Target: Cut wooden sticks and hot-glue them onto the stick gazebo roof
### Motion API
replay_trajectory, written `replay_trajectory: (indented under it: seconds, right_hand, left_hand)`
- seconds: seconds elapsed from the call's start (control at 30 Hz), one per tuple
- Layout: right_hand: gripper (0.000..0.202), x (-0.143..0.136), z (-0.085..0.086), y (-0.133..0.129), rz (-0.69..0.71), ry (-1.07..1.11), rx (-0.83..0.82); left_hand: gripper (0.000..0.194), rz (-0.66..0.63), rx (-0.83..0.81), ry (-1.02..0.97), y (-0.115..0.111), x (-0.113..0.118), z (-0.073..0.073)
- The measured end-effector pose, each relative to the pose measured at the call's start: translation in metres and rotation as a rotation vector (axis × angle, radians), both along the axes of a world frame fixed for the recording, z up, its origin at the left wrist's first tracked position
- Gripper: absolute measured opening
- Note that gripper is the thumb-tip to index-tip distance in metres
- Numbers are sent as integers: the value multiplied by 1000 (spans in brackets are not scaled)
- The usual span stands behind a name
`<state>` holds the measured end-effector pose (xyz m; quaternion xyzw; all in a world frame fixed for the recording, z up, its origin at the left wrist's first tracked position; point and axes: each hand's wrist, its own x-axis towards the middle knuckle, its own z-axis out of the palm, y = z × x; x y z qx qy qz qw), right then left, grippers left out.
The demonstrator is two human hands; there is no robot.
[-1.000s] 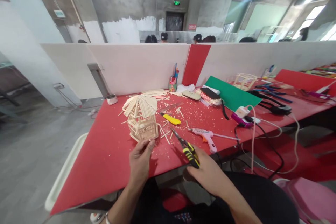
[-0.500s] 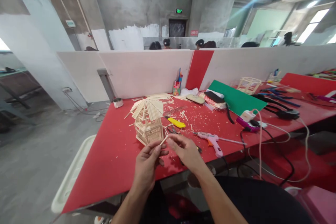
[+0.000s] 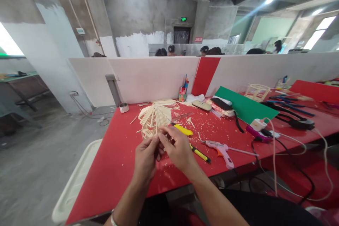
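Step in hand, as judged from where I stand: fine fingertip work at the pale wooden-stick model with a conical roof (image 3: pixel 159 113), which stands on the red tabletop (image 3: pixel 106 173) just beyond both hands. Left hand (image 3: pixel 145 157) and right hand (image 3: pixel 180 148): fingers curled, tips nearly meeting; whether they grip a stick, I cannot tell. The next move likely calls for steady fingertips. The front table edge runs beneath the forearms. Wider room lies leftward; the yellow plastic cutter (image 3: pixel 184 129) and pink glue gun (image 3: pixel 221 151) limit rightward movement.

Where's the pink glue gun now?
In the head view, the pink glue gun lies on the red table, just right of the yellow-handled pliers.
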<state>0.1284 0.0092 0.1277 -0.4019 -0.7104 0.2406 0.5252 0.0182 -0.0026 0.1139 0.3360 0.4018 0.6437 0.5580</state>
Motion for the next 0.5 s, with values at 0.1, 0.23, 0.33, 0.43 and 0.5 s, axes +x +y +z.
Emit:
replay_trajectory:
  seconds: [0.1, 0.23, 0.33, 0.43, 0.5]
  right_hand:
    - [29, -1, 0, 1, -122, -128, 122]
    - [36, 0, 7, 9, -228, -379, 219]
    - [38, -2, 13, 17, -218, -492, 234]
    - [40, -5, 15, 23, -215, -562, 237]
    - [40, -7, 15, 26, -223, -585, 241]
  left_hand:
    - [31, 25, -13, -13, 13, -1, 1]
    - [32, 44, 0, -26, 23, -1, -1]
    - [35, 54, 22, -15, 26, -2, -4]
    - [37, 54, 18, -6, 28, -2, -4]
    - [39, 46, 12, 9, 29, -2, -3]
